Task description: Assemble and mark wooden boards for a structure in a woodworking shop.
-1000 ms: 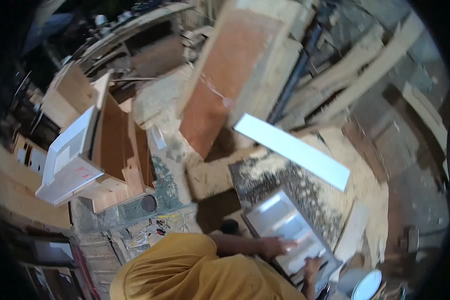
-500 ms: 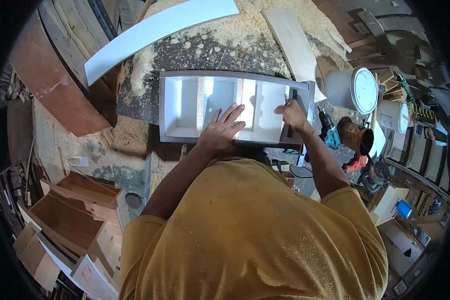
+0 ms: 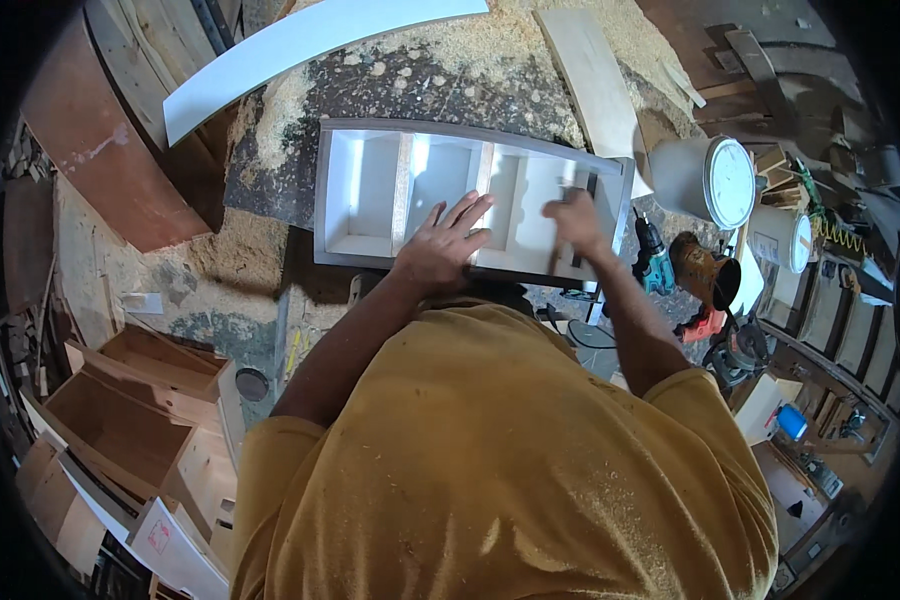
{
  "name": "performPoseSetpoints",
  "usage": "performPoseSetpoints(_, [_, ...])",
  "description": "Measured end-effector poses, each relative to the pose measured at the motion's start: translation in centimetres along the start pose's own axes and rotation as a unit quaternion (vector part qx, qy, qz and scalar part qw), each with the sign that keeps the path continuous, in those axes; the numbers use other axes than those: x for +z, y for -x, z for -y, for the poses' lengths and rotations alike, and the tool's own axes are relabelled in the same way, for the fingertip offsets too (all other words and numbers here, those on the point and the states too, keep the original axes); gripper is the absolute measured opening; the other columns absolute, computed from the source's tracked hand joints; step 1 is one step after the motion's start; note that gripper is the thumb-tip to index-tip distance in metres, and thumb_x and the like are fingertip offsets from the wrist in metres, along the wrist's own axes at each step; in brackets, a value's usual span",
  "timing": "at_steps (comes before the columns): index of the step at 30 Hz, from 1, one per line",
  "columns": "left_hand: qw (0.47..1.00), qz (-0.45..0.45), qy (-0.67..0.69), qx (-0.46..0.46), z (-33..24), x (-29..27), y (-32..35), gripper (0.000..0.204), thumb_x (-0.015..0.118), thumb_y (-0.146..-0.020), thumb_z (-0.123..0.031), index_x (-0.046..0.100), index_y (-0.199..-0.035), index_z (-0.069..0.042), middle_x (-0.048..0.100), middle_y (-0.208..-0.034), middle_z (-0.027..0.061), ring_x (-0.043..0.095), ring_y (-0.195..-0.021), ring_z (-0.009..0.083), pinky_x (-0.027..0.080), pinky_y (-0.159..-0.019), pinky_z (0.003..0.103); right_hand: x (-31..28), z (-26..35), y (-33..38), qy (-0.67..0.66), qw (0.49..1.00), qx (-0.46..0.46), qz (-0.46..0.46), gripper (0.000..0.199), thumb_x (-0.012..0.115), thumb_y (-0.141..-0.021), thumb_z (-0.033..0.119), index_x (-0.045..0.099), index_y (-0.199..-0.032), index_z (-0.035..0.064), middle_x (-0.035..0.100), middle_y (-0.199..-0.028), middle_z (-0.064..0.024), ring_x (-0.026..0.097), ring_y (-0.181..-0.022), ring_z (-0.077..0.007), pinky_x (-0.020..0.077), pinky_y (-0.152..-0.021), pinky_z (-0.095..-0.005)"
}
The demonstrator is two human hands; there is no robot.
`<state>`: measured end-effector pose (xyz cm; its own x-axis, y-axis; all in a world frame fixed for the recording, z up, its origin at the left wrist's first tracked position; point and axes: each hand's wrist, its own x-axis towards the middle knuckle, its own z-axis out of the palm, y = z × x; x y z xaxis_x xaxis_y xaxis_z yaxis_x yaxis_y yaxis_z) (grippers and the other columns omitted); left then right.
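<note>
A shallow white-lined wooden box (image 3: 360,250) with grey edges lies on the workbench in front of me, split by dividers into several compartments. My left hand (image 3: 442,250) rests over its near edge, fingers spread across the middle compartments, holding nothing. Over the right end of the box, my right hand (image 3: 578,222) is closed round a small tool (image 3: 570,191). A dark metal end of it shows above the fist, but motion blur hides its exact kind. Beside that hand, inside the box, runs a narrow dark strip (image 3: 590,190).
Right of the box are a teal-and-black drill (image 3: 654,262), a rusty can (image 3: 703,268), and a lidded white bucket (image 3: 728,182). A curved white panel (image 3: 310,50) and a pale board (image 3: 585,75) lie beyond. Wooden drawer boxes (image 3: 120,410) stand at lower left.
The right hand and tool are now blurred by motion, having shifted slightly. The view has moved a little, with the box appearing slightly higher. My left hand keeps its place on the box.
</note>
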<state>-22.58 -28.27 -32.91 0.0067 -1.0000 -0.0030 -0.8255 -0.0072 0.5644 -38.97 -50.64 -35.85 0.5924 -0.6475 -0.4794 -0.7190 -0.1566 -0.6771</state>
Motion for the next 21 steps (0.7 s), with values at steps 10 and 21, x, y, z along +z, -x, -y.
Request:
performPoseSetpoints(10, [0.999, -0.037, 0.028, 0.005, 0.6, -0.2, 0.4, 0.040, 0.066, -0.071, -0.014, 0.053, -0.108, -0.008, 0.030, -0.148, 0.0166, 0.027, -0.139, 0.0351, 0.033, -0.104, 0.059, -2.7, 2.8, 1.9, -0.079, 0.994, 0.036, 0.062, 0.015, 0.060, -0.076, 0.009, 0.067, -0.078, -0.0040, 0.063, -0.067, -0.0079, 0.058, -0.060, -0.0146, 0.0448, -0.054, -0.0321])
performPoseSetpoints(21, [0.999, -0.041, 0.020, 0.015, 0.9, 0.2, 0.6, 0.035, 0.064, -0.075, -0.020, 0.054, -0.106, -0.009, 0.027, -0.150, 0.0158, 0.025, -0.140, 0.0321, 0.035, -0.103, 0.056, -3.0, 3.6, 2.0, -0.018, 0.998, 0.016, 0.051, 0.020, 0.062, -0.075, 0.011, 0.067, -0.084, -0.0055, 0.065, -0.072, -0.0107, 0.059, -0.063, -0.0175, 0.0452, -0.062, -0.0310])
